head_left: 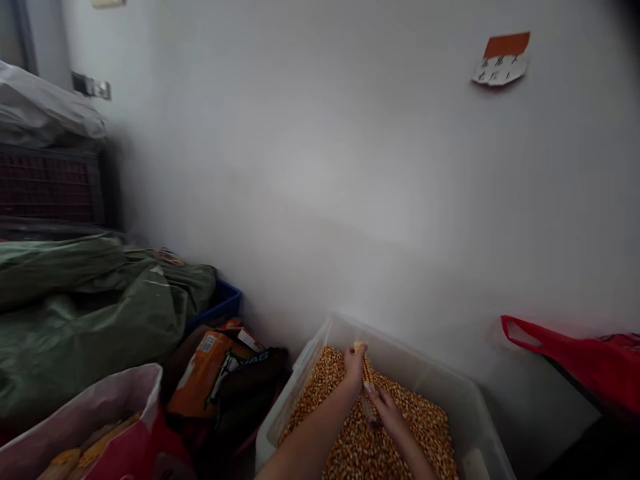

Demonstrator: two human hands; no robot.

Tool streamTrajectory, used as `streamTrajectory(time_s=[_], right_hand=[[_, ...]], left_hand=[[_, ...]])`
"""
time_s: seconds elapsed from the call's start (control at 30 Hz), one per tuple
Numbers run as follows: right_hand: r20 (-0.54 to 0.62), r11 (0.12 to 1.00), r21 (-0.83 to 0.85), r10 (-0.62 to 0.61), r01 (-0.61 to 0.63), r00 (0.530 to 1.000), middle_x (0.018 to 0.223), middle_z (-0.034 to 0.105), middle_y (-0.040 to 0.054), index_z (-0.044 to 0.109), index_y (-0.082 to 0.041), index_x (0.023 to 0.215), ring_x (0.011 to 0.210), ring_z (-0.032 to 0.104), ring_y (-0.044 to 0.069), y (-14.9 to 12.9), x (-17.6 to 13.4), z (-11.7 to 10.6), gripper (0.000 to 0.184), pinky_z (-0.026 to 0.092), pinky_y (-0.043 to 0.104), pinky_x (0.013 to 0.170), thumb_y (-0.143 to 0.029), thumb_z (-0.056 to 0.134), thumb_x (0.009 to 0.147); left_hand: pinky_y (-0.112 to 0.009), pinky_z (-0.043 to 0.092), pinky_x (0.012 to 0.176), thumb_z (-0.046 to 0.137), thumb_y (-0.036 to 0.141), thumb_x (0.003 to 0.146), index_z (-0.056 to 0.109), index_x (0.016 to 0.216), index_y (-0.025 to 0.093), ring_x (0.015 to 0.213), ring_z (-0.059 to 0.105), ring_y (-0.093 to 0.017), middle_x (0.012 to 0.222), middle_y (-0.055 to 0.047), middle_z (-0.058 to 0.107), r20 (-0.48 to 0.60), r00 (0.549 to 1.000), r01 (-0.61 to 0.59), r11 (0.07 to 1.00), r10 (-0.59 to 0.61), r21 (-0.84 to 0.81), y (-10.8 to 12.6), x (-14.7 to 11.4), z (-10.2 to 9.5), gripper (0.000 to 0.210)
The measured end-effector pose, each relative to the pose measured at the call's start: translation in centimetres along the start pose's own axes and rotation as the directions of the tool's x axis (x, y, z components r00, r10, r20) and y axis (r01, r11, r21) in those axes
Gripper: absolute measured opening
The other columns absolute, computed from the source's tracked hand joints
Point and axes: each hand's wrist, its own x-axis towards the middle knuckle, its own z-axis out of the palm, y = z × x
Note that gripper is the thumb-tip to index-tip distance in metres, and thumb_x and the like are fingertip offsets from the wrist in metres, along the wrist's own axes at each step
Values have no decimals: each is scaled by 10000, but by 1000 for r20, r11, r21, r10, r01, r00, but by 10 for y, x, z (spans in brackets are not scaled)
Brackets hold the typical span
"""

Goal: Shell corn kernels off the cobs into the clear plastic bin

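While both hands work over a clear plastic bin (467,393) full of loose yellow corn kernels (425,427), they share one corn cob (367,373) between them. The left hand (355,367) is closed around the upper end of the cob, whose yellow tip shows just above the fingers. The right hand (387,408) grips the lower end, where the cob looks pale and stripped, though blur makes that hard to confirm. The cob stands nearly upright, tilted slightly, above the middle of the kernel heap and close to the bin's far wall. Both bare forearms reach in from the bottom edge of the view.

The bin sits against a plain grey wall (350,167). On that wall, high to the right, hangs a small orange and white paper note (501,60). To the left of the bin lies an orange printed bag (210,370) beside dark packaging, and further left a white and red sack (90,417) holds what look like whole yellow cobs. Behind them bulges a big green sack (85,313) over a blue crate (223,303). A red bag (585,363) rests at the right, well apart from the bin.
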Motion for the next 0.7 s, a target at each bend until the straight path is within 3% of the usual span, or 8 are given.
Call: streamTrajectory(time_s=[0.17, 0.3, 0.53, 0.7], right_hand=[[87, 1000, -7, 30, -29, 996, 644, 561, 35, 572, -154, 922, 566, 544, 172, 16, 15, -3, 627, 412, 242, 430, -693, 361, 678], [66, 996, -58, -57, 61, 996, 628, 516, 15, 546, -159, 860, 520, 511, 136, 11, 14, -9, 560, 391, 216, 406, -647, 295, 748], [11, 933, -339, -120, 116, 993, 620, 550, 20, 533, -141, 858, 446, 521, 104, 6, 4, -9, 560, 408, 227, 516, -568, 172, 832], [-107, 916, -387, -163, 110, 981, 583, 526, 14, 527, -149, 926, 527, 537, 132, 6, 6, -7, 542, 417, 242, 554, -555, 178, 839]], left_hand=[[-312, 435, 615, 568, 334, 658, 530, 729, 145, 655, 569, -220, 596, -49, 545, 47, 996, 83, 996, -81, -39, -16, 23, 7, 206], [-287, 422, 522, 513, 354, 698, 511, 764, 143, 504, 522, -170, 484, 1, 470, 108, 990, 99, 993, -92, -58, -20, 33, 18, 220], [-257, 370, 443, 494, 376, 705, 488, 729, 132, 423, 463, -139, 440, 9, 441, 192, 972, 144, 989, -138, -15, -19, 29, 21, 245], [-220, 354, 431, 492, 346, 690, 445, 667, 154, 407, 444, -109, 426, 30, 422, 147, 988, 66, 996, -56, -68, -14, 27, 25, 198]])
